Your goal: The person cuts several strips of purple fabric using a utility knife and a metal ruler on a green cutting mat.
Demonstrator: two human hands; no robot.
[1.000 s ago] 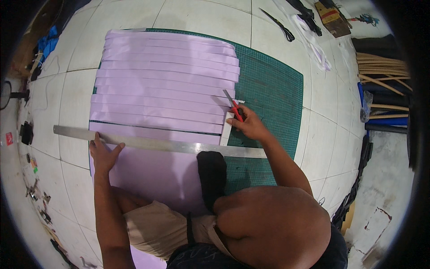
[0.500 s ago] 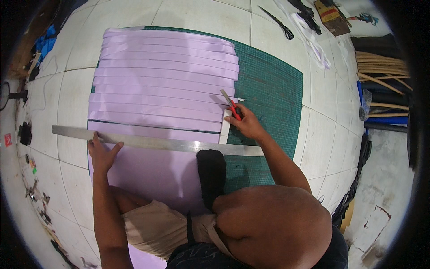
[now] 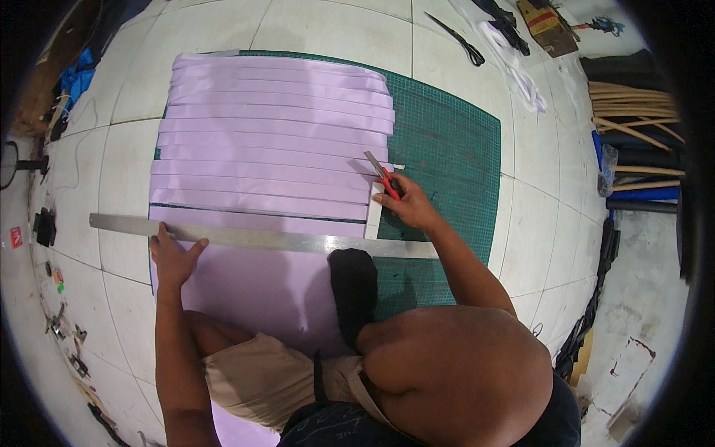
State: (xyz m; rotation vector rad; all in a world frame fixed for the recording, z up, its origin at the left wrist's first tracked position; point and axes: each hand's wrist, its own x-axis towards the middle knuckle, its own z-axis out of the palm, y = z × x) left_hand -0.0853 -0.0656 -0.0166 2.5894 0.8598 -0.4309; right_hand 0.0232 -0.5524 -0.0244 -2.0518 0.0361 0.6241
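Observation:
A long steel ruler [image 3: 287, 240] lies across a lilac sheet [image 3: 261, 279] on a green cutting mat [image 3: 447, 141]. Near its left end, my left hand [image 3: 176, 257] presses on the ruler with thumb and fingers spread. My right hand [image 3: 410, 205] is closed round a red-and-black utility knife [image 3: 387, 182], its blade pointing up and left. Under the thumb and fingers of that hand is a short white strip [image 3: 374, 212], which reaches down to the ruler's far edge. Beyond the ruler, several lilac strips [image 3: 275, 138] lie side by side, overlapping toward the far edge.
My foot in a black sock [image 3: 353, 287] rests against the ruler's near edge. Black scissors [image 3: 458, 41] and white material [image 3: 514, 67] lie on the tiled floor [image 3: 335, 26] at the far right. Rolls of material [image 3: 640, 175] are stacked along the right wall.
Both hands, the ruler, the knife and the white strip keep nearly the same places. The whole view has shifted slightly.

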